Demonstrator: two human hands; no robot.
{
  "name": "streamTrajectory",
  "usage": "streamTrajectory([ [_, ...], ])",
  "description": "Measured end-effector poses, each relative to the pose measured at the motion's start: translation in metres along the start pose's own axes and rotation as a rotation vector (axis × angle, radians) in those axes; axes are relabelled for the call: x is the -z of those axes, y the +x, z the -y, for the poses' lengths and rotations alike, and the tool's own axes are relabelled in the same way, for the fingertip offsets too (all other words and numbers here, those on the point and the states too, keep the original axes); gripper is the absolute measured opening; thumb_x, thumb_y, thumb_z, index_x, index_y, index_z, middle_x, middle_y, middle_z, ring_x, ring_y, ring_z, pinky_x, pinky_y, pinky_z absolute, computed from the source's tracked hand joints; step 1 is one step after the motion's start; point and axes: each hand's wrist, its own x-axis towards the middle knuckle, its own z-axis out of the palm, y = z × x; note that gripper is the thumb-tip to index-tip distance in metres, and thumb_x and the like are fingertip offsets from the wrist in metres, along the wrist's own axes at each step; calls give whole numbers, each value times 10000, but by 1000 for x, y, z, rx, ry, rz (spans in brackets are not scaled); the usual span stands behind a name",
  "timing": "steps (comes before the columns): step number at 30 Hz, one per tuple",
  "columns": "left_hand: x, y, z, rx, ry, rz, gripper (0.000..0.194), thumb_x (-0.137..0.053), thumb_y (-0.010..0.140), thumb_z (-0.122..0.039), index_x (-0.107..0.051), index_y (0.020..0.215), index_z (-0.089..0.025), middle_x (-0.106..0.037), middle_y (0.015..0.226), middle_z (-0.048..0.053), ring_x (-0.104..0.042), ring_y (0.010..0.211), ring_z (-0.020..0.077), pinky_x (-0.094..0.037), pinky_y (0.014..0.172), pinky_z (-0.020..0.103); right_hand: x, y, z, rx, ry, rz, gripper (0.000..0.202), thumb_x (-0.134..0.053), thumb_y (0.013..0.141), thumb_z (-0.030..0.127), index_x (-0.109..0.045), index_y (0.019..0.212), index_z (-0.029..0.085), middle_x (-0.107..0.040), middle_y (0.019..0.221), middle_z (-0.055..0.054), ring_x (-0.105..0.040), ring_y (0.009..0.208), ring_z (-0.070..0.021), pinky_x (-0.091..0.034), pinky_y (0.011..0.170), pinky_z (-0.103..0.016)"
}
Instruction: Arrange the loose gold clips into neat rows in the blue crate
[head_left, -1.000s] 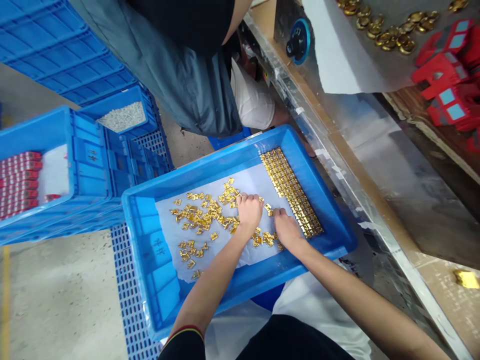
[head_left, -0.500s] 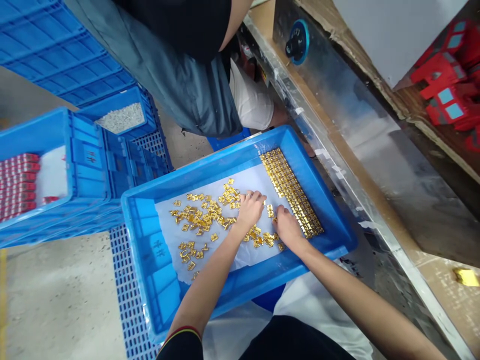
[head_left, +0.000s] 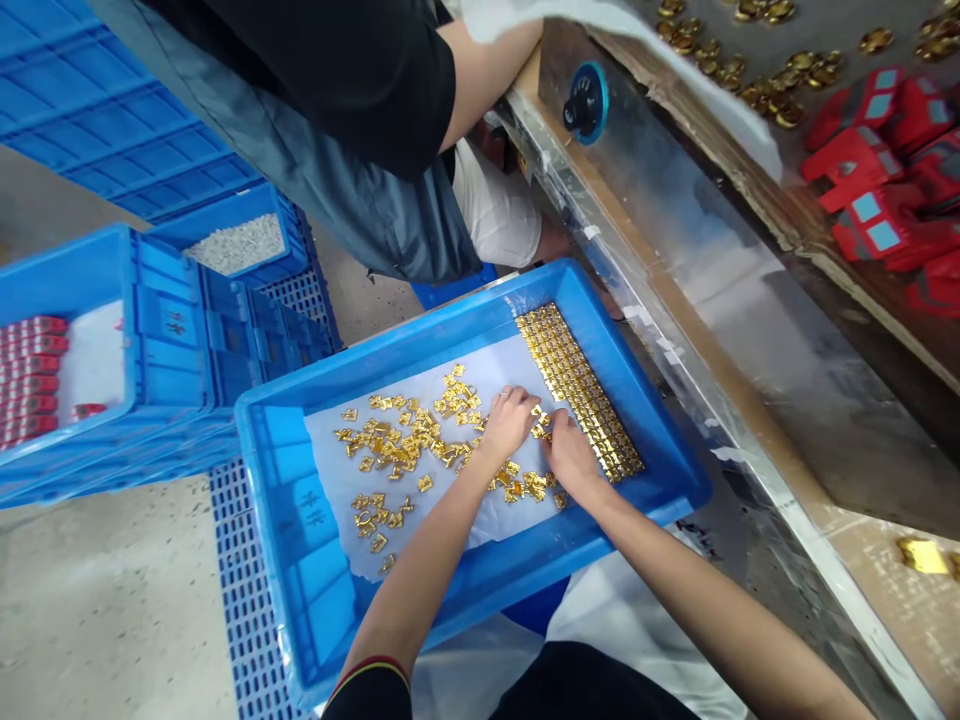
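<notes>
A blue plastic tray [head_left: 300, 600] lies across my lap, lined with a white sheet [head_left: 442, 540]. Loose shiny gold pieces [head_left: 397, 445] are scattered over the sheet. Along the tray's right end, more gold pieces stand packed in neat rows [head_left: 577, 390]. My left hand [head_left: 510, 420] is over the sheet, fingers bent and closed at a small gold piece [head_left: 535, 410]. Close to its right, my right hand [head_left: 573, 455] is curled beside the rows, its fingertips pinched at another gold piece; the fingers partly hide it.
Stacked blue crates stand left; one crate [head_left: 169, 330] holds rows of red parts [head_left: 30, 375], a smaller bin whitish bits [head_left: 240, 243]. Another person [head_left: 360, 120] is beyond the tray. A metal-sided bench [head_left: 712, 300] runs along the right, with red toy-vehicle parts [head_left: 885, 180] and gold pieces on top.
My left hand has shifted slightly right, and its fingers have come to the gold pieces between my hands. The other person's arm and the white sheet above the bench have moved, uncovering gold pieces.
</notes>
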Motion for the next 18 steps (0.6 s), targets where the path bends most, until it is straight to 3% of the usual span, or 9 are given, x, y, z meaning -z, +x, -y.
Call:
streamTrajectory([
  [7, 3, -4, 3, -155, -16, 33, 402, -476, 930, -147, -665, 1212, -363, -505, 1187, 69, -418, 1120, 254, -418, 920, 388, -1, -8, -9, -1, -50, -8, 317, -568, 940, 235, -505, 1226, 115, -596, 1234, -183, -677, 1015, -254, -492, 824, -306],
  [14, 3, 1, 0, -248, -2, 51, 407, -475, 914, -115, -694, 1157, -358, -471, 1222, 63, -386, 1120, 254, -407, 925, 381, -2, -13, -13, -1, -70, -17, 369, -585, 932, 283, -523, 1258, 122, -546, 1274, -185, -687, 971, -251, -508, 788, -315],
  [18, 2, 1, 1, -268, 12, 56, 313, -497, 915, -145, -720, 1049, -318, -479, 1211, 63, -380, 1123, 260, -406, 919, 382, -1, -11, -11, 56, -88, -73, 336, -580, 934, 300, -580, 1218, 121, -557, 1248, -177, -632, 1086, -259, -494, 864, -307],
])
